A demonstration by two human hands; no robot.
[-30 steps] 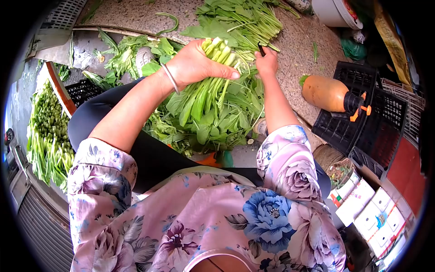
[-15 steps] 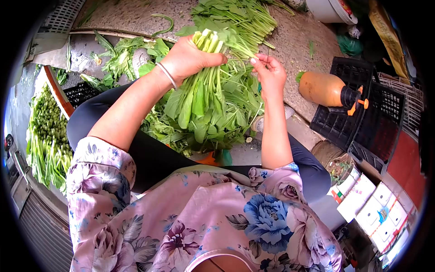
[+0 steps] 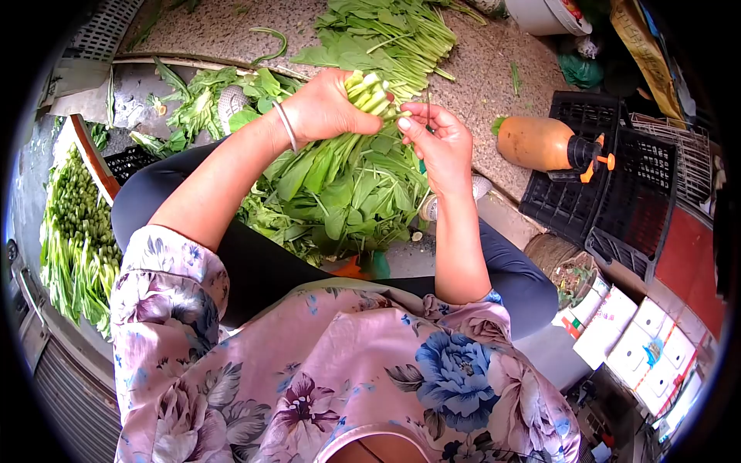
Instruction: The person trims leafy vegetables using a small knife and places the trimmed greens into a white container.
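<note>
My left hand (image 3: 330, 112), with a bangle at its wrist, is closed around a bunch of leafy greens (image 3: 316, 166); the pale cut stem ends (image 3: 369, 92) point up and away. Beside those ends my right hand (image 3: 440, 139) pinches a green stem at thumb and forefinger. A thin dark strip rises by its fingers and a bit of teal shows below the palm; what these belong to is unclear. Under both hands lies a heap of loose leaves (image 3: 359, 197). More greens (image 3: 394, 38) lie on the speckled slab just beyond.
An orange spray bottle (image 3: 532, 143) lies by black plastic crates (image 3: 633, 185) at right. Stacked greens (image 3: 77, 231) stand at left beside a wooden edge (image 3: 94, 158). A white bucket (image 3: 548, 17) is at the back; white boxes (image 3: 644, 347) sit at lower right.
My right hand has come left with the stem, up to the bunch's cut ends. My left hand has shifted slightly right and tilted the bunch. The view has moved a little.
</note>
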